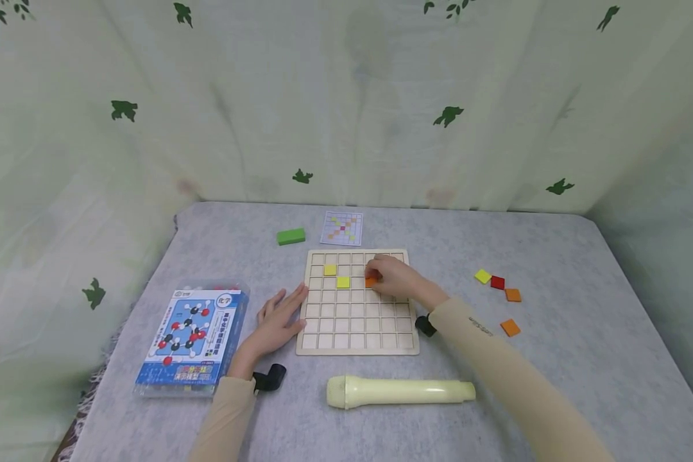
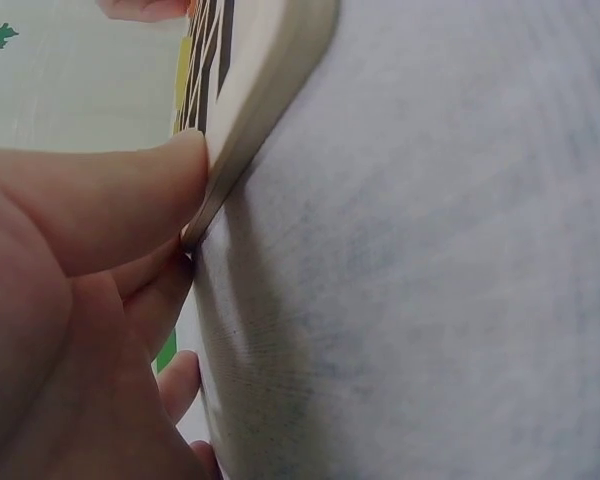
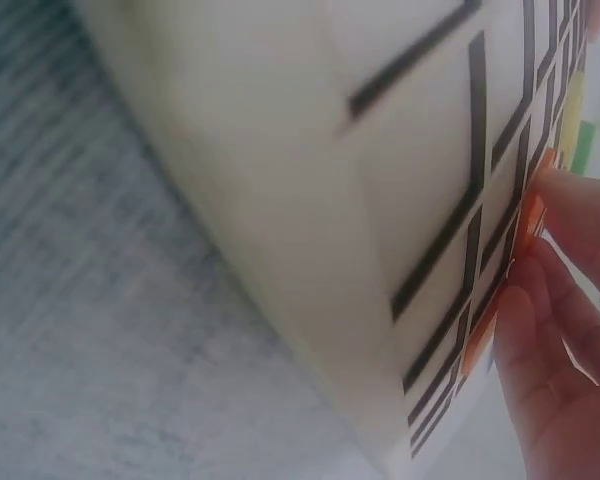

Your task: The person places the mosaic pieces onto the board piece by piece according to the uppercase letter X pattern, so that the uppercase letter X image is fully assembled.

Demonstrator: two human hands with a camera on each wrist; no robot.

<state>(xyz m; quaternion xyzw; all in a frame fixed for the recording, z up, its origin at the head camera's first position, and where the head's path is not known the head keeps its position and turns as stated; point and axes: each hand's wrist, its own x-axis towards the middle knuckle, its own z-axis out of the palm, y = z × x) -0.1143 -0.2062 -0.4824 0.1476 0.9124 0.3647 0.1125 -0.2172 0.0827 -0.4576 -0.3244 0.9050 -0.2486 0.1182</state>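
Note:
A wooden grid board (image 1: 358, 350) lies flat on the table. My left hand (image 1: 278, 319) rests along its left edge, fingers extended; in the left wrist view the thumb (image 2: 150, 195) presses that edge. Over the upper right part of the board, my right hand (image 1: 397, 276) pinches an orange tile (image 1: 371, 282) down at the grid. The right wrist view shows a second orange tile (image 3: 478, 345) on the board beside the fingertips, hidden by the hand from above. Two yellow tiles, one upper (image 1: 330, 270) and one lower (image 1: 343, 282), sit diagonally in upper left squares.
Behind the board are a pattern card (image 1: 342, 229) and a green block (image 1: 291, 237). To the right lie a yellow tile (image 1: 482, 276), a red tile (image 1: 498, 282) and two orange tiles (image 1: 511, 328). A boxed molecule set (image 1: 192, 340) stands left; a pale microphone-shaped object (image 1: 401, 392) lies in front.

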